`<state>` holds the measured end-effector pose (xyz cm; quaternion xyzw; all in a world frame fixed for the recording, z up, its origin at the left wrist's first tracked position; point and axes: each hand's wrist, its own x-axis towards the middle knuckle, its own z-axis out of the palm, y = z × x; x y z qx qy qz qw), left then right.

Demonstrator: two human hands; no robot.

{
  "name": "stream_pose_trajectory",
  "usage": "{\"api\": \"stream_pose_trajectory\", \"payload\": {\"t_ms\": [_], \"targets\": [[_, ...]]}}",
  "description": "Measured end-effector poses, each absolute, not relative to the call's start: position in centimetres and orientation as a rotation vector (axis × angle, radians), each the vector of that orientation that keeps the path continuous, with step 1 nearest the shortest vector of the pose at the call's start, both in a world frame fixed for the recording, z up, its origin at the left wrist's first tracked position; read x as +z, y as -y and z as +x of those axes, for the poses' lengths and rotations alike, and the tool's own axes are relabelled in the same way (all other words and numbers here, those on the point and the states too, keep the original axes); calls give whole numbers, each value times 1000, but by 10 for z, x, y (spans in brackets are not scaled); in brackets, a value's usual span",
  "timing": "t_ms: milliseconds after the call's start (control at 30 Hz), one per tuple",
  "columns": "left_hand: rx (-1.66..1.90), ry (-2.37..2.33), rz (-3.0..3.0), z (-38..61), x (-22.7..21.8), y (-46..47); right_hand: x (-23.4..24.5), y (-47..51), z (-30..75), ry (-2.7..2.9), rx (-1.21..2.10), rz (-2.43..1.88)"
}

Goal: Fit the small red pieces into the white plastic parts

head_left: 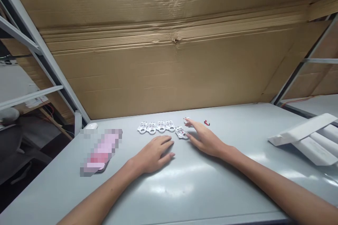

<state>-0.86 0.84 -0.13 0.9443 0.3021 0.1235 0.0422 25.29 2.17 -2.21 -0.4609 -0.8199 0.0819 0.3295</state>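
Note:
Several small white plastic parts (156,127) lie in a row on the grey table (185,190), near its far edge. One more white part (181,132) lies at the row's right end, tilted. My right hand (204,139) lies open just right of that part, its fingertips touching or almost touching it. Another small white piece (186,120) shows past the index finger. My left hand (154,153) rests flat on the table below the row, fingers stretched out, holding nothing. A tiny red piece (206,123) lies to the right of my right hand.
A blurred pink flat object (101,152) lies on the table's left. White long profiles (308,137) are stacked at the right. A large cardboard sheet (169,42) stands behind the table. A grey metal rack frame (39,52) rises at the left.

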Motion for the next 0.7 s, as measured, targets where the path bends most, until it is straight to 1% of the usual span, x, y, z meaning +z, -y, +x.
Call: {"api": "stream_pose_trajectory", "payload": {"t_ms": [133, 500, 700], "targets": [[385, -930, 2876, -9, -1, -8, -29, -25, 252, 2124, 332, -1243], [394, -1005, 2839, -10, -2, -6, -18, -20, 246, 2175, 393, -1124], [291, -861, 2844, -13, 3, -6, -8, -13, 240, 2209, 446, -1058]]}}
